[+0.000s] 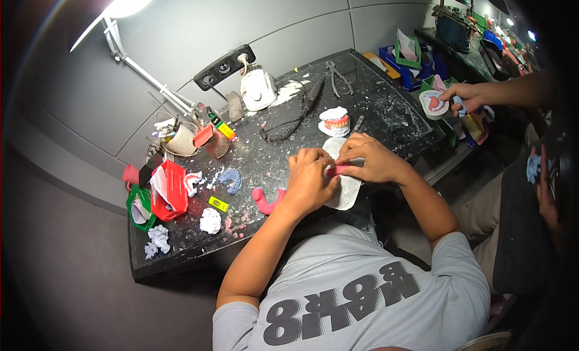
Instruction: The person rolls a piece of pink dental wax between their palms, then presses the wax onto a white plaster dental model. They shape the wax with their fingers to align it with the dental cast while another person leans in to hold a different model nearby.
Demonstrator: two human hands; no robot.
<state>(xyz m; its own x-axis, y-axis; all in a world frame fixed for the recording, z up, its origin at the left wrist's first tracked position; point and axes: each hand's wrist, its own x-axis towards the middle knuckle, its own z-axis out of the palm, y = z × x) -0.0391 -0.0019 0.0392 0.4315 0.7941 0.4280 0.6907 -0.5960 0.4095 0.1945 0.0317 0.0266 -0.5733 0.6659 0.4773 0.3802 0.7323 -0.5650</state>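
Observation:
My left hand and my right hand meet near the table's front edge, fingers bent and pressed on a small pink piece that looks like wax or putty. Fingers hide part of it. Beneath lies a whitish oval pad. To the left of the pad, by my left wrist, rests a pink U-shaped piece. Just beyond my hands stands a white dental cast with pink gums and teeth. A small knife-like tool lies beside it.
Pliers and a coiled black cord lie farther back, near a white control box. Left are a red bin, a blue-grey impression and crumpled paper. At right, another person's hand holds a dental cast.

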